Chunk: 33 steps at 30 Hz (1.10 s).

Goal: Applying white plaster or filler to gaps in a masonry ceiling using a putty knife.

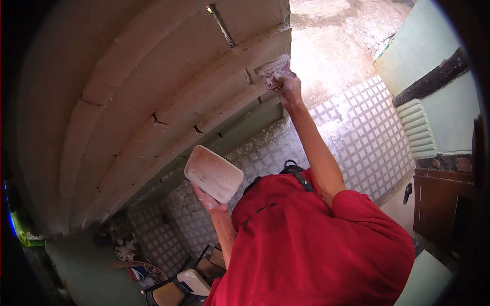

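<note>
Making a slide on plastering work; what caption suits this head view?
Right hand presses a putty knife to the white moulded wall; left hand holds a tray.

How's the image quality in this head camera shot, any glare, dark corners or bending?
Head view: sunlit ground at the top glares nearly white; corners fall black from the fisheye rim; the wall mouldings bow into arcs; the right hand with its putty knife and the left hand with the tray stay reasonably sharp.
</note>
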### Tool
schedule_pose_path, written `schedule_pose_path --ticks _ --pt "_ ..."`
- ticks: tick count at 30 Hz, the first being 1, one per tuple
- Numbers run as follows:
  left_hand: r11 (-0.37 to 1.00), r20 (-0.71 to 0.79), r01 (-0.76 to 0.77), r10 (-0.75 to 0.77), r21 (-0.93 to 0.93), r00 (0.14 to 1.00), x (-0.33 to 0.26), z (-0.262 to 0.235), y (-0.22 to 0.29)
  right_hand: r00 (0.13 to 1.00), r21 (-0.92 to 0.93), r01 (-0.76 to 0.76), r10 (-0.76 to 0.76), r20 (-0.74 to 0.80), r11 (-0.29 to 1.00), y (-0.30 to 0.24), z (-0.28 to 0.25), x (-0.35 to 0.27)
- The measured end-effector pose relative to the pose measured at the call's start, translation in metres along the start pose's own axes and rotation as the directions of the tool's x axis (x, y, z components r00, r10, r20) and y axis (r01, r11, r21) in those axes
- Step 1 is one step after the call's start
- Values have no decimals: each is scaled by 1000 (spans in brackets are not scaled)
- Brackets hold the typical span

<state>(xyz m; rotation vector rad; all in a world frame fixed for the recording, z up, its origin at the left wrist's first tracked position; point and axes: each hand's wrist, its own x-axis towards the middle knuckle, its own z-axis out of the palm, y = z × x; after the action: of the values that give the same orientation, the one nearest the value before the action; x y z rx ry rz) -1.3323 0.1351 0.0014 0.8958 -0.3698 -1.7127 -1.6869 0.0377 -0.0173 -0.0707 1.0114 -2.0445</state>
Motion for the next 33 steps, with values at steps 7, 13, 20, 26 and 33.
schedule_pose_path --ticks 7,13,20,26,33 --pt "1000 -17 -20 20 8 1000 -7 7 -10 991 -128 -28 44 130 991 -36 -9 50" --pt "997 -55 -73 75 39 996 -9 10 -17 994 -122 -64 74 80 990 -37 -9 59" --pt "998 -111 -58 58 5 992 -14 4 -28 989 -197 -75 99 113 978 -46 16 62" --pt "995 -82 -95 96 15 992 -8 22 -29 974 -286 -37 98 202 957 -65 35 59" --pt "995 -38 -101 102 24 994 -3 24 -29 990 -264 -4 42 137 965 -83 -12 38"
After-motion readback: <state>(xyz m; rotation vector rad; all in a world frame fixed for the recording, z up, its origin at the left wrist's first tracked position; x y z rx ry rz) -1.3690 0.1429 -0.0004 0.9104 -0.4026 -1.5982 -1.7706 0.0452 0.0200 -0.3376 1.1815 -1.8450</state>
